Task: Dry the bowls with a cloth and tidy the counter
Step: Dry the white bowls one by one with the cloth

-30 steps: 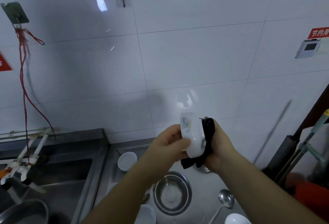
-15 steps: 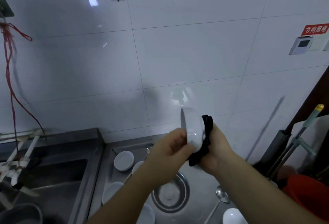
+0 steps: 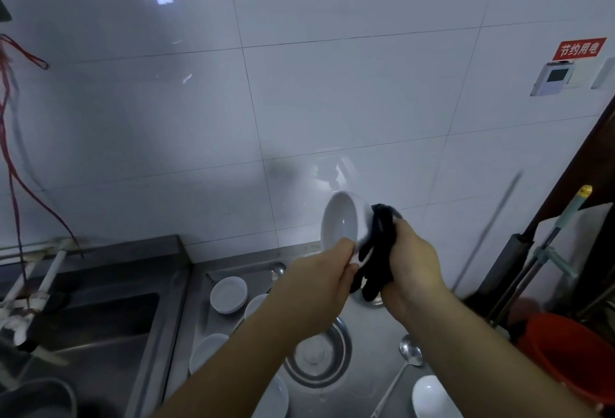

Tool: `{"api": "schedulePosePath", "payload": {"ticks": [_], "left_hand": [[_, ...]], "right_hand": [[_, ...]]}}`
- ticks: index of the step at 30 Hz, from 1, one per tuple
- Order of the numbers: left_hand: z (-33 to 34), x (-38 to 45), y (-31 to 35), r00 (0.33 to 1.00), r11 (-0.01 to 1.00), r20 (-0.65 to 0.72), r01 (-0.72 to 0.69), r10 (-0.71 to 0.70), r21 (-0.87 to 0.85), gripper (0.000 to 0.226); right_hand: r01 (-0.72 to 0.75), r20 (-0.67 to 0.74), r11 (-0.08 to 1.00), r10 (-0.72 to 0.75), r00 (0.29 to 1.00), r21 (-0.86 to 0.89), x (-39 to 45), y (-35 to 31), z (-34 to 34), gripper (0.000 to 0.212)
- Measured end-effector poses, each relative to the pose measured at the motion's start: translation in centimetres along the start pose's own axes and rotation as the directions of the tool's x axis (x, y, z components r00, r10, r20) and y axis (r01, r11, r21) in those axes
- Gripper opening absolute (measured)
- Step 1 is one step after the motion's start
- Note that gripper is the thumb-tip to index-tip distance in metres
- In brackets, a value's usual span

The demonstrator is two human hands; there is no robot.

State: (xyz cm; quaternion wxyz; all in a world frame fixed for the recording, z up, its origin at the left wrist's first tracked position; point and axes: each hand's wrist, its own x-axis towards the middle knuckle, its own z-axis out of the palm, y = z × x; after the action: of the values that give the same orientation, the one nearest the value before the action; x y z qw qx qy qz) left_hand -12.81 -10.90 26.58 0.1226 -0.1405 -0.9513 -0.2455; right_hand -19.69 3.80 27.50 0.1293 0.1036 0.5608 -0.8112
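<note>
I hold a small white bowl [image 3: 342,221] up in front of the tiled wall, its opening turned to the left. My left hand [image 3: 319,279] pinches the bowl's lower rim. My right hand [image 3: 411,263] grips a black cloth [image 3: 376,251] bunched against the bowl's outer side and base. Below on the steel counter [image 3: 369,334] lie several white bowls, among them a bowl at the back [image 3: 229,294], a bowl near the sink edge [image 3: 206,351] and a bowl at the front right [image 3: 432,397]. A steel bowl [image 3: 319,357] sits between my forearms.
A metal ladle [image 3: 407,356] lies on the counter right of the steel bowl. A sink [image 3: 100,324] is at the left, with white taps [image 3: 30,284] and a red cord. An orange bucket [image 3: 575,357] and mop handles stand at the right.
The bowl has turned so its opening faces left and more of the inside shows. The view has shifted, so more bowls show on the counter.
</note>
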Motion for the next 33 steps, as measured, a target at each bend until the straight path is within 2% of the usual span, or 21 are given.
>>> {"api": "schedulePosePath", "payload": {"ticks": [3, 6, 8, 10, 12, 15, 17, 18, 20, 21, 23, 25, 27, 30, 33], "left_hand": [[0.4, -0.4, -1.0, 1.0, 0.998, -0.001, -0.018, 0.018, 0.055, 0.012], [1.1, -0.8, -2.1, 0.994, 0.982, 0.057, -0.1, 0.092, 0.163, 0.023], [1.6, -1.2, -2.5, 0.98, 0.951, 0.098, -0.191, 0.172, 0.244, 0.033], [2.1, -1.6, -2.9, 0.974, 0.937, 0.097, -0.223, 0.204, 0.269, 0.031], [2.5, -2.1, -3.4, 0.984, 0.958, 0.052, -0.18, 0.173, 0.221, 0.016], [2.9, -2.6, -4.0, 0.999, 1.0, -0.039, -0.008, 0.009, 0.021, 0.039], [3.2, -2.7, -4.4, 0.974, 0.983, -0.148, 0.158, -0.171, -0.097, 0.047], [3.5, -2.7, -4.7, 0.941, 0.943, -0.16, 0.265, -0.299, -0.203, 0.048], [4.3, -2.8, -5.3, 0.862, 0.786, -0.037, 0.443, -0.506, -0.432, 0.044], [4.9, -2.7, -5.7, 0.828, 0.683, 0.057, 0.496, -0.557, -0.536, 0.038], [6.2, -2.8, -6.1, 0.761, 0.418, 0.233, 0.553, -0.605, -0.721, 0.026], [7.4, -2.9, -6.2, 0.694, 0.193, 0.336, 0.566, -0.637, -0.802, 0.022], [8.9, -3.1, -6.7, 0.67, 0.127, 0.377, 0.576, -0.639, -0.807, 0.022], [11.3, -3.1, -7.3, 0.653, 0.119, 0.426, 0.62, -0.626, -0.775, 0.021], [14.3, -2.8, -7.9, 0.592, 0.081, 0.487, 0.684, -0.642, -0.725, 0.022]], "right_hand": [[0.001, 0.076, 1.0, 0.001, 0.997, -0.019, -0.1, -0.2, -0.4, 0.038], [-0.051, 0.16, 0.99, 0.072, 0.984, -0.132, -0.1, 0.2, -0.8, 0.052], [-0.054, 0.156, 0.978, 0.087, 0.984, -0.204, -0.3, 0.9, -0.8, 0.049], [-0.053, 0.107, 0.975, 0.078, 0.991, -0.214, -0.4, 1.6, -0.9, 0.04], [-0.089, 0.067, 0.98, 0.102, 0.993, -0.179, -0.3, 2.4, -1.1, 0.036], [-0.141, 0.007, 0.982, 0.143, 0.99, -0.123, -0.2, 3.5, -1.5, 0.038], [-0.157, -0.043, 0.983, 0.154, 0.987, -0.092, -0.1, 4.3, -1.9, 0.033], [-0.161, -0.056, 0.984, 0.157, 0.986, -0.082, -0.1, 4.7, -2.2, 0.031], [-0.168, -0.06, 0.984, 0.165, 0.985, -0.062, 0.0, 5.6, -2.9, 0.028], [-0.176, -0.065, 0.983, 0.173, 0.983, -0.052, 0.0, 6.1, -3.4, 0.028], [-0.185, -0.078, 0.982, 0.182, 0.98, -0.039, 0.2, 7.2, -4.6, 0.034], [-0.199, -0.082, 0.979, 0.195, 0.977, -0.048, 0.4, 8.3, -5.8, 0.027], [-0.216, -0.103, 0.975, 0.209, 0.973, -0.061, 1.0, 9.5, -7.3, 0.013], [-0.253, -0.19, 0.962, 0.231, 0.954, -0.102, 2.3, 11.4, -9.9, 0.02], [-0.269, -0.294, 0.941, 0.202, 0.934, -0.208, 3.8, 13.4, -12.0, 0.024]]}}
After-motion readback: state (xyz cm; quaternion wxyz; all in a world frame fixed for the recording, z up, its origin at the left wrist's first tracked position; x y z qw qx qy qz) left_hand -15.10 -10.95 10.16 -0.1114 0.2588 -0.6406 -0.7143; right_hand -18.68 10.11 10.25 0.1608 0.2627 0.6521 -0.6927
